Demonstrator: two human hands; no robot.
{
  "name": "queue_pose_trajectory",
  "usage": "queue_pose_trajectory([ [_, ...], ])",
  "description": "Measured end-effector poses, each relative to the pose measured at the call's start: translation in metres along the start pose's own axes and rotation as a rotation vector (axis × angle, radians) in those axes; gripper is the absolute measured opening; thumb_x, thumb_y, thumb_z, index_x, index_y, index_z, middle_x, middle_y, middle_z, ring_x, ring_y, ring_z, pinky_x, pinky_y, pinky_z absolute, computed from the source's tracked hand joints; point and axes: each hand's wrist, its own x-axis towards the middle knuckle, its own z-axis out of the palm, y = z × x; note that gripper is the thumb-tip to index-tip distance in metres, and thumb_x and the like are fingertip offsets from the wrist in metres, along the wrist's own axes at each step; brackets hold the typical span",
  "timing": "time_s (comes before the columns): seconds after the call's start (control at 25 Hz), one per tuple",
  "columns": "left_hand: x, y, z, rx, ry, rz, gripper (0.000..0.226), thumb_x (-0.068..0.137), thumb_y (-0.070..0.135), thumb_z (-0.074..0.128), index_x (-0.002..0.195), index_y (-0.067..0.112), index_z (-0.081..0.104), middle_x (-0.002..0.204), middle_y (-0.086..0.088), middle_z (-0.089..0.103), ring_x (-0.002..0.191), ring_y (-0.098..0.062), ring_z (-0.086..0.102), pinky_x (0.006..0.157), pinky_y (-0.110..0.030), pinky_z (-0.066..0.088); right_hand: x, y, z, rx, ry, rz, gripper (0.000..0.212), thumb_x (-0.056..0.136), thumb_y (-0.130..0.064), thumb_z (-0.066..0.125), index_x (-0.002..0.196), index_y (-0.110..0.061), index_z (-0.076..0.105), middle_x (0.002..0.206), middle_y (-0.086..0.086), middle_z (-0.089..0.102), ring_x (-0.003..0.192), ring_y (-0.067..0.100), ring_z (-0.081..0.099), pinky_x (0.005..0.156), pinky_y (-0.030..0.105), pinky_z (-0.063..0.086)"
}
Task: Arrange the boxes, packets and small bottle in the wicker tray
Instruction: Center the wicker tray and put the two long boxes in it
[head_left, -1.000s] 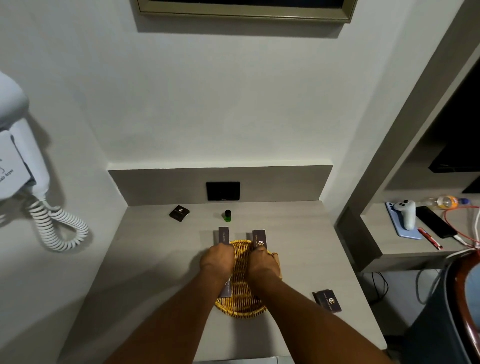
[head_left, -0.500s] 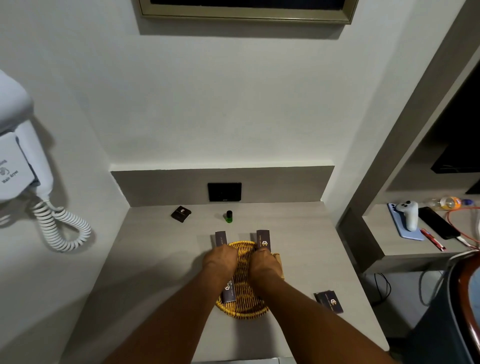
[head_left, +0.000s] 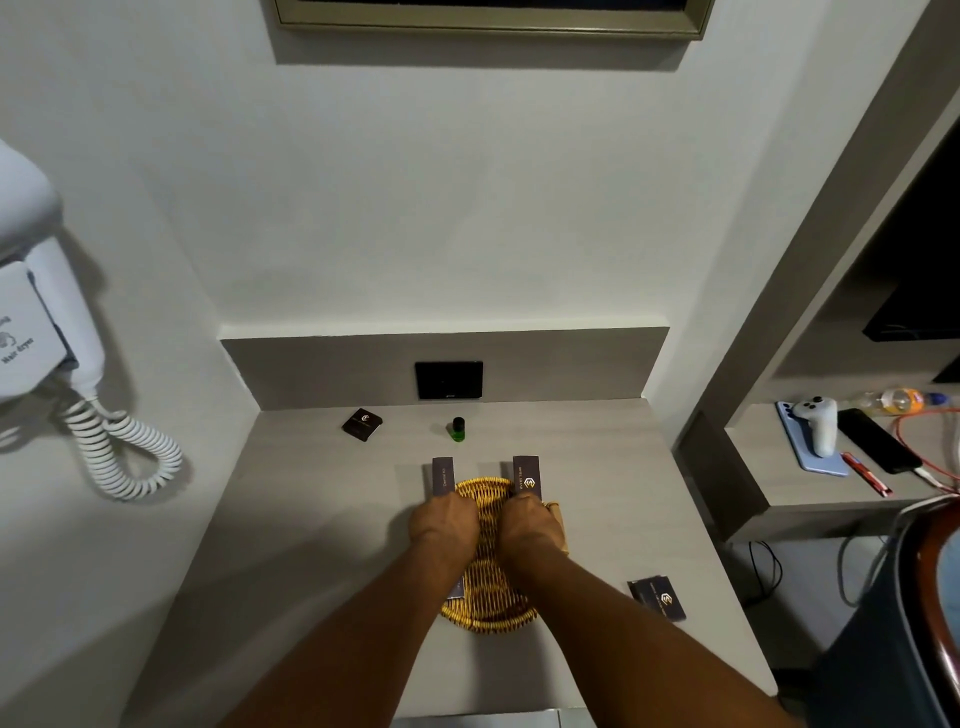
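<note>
A round yellow wicker tray (head_left: 488, 608) sits on the grey counter near the front edge. My left hand (head_left: 444, 527) is closed on a long dark box (head_left: 442, 477) laid along the tray's left side, its far end sticking out past the rim. My right hand (head_left: 530, 530) is closed on a second long dark box (head_left: 527, 476) along the right side. A small green bottle (head_left: 457, 429) stands behind the tray. One dark packet (head_left: 362, 424) lies at the back left, and a flat dark box (head_left: 658, 597) lies to the tray's right.
A black wall socket (head_left: 449, 380) is set in the backsplash. A white wall hair dryer (head_left: 41, 332) with coiled cord hangs at left. The side shelf at right holds a white controller (head_left: 820, 423), phones, a pen and a drink bottle (head_left: 898, 400).
Both hands have stayed on the two long boxes over the tray; the boxes shifted only slightly, with the left box's near end sliding a little inward.
</note>
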Motion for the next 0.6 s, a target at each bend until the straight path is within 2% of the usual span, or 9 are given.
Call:
queue_pose_trajectory([
  [0.2,0.002,-0.002,0.004,0.036,-0.02,0.012,0.029,0.094,0.015,0.054,0.122,0.013,0.063,0.126,-0.01,0.064,0.113,-0.027,0.064,0.088,-0.039,0.054,-0.001,-0.001,-0.001,-0.007,-0.018,0.021,0.05,0.096,-0.009,0.058,0.14,0.003,0.04,0.133,0.014,0.058,0.117,0.024,0.062,0.093,0.031,0.052],
  [0.44,0.002,-0.012,0.013,0.126,0.019,0.067,0.038,0.089,0.031,0.062,0.125,0.019,0.056,0.125,-0.011,0.062,0.111,-0.028,0.06,0.088,-0.04,0.051,-0.001,0.0,0.001,-0.033,-0.025,-0.006,0.05,0.094,-0.011,0.061,0.139,0.002,0.042,0.132,0.015,0.058,0.116,0.024,0.062,0.092,0.029,0.053],
  [0.6,0.001,-0.021,0.02,0.133,0.038,0.105,0.035,0.088,0.034,0.062,0.12,0.019,0.06,0.121,-0.008,0.066,0.108,-0.027,0.064,0.088,-0.04,0.052,-0.001,0.001,0.0,-0.011,-0.019,0.006,0.046,0.095,-0.01,0.059,0.137,0.001,0.043,0.131,0.014,0.059,0.116,0.025,0.062,0.092,0.03,0.053],
])
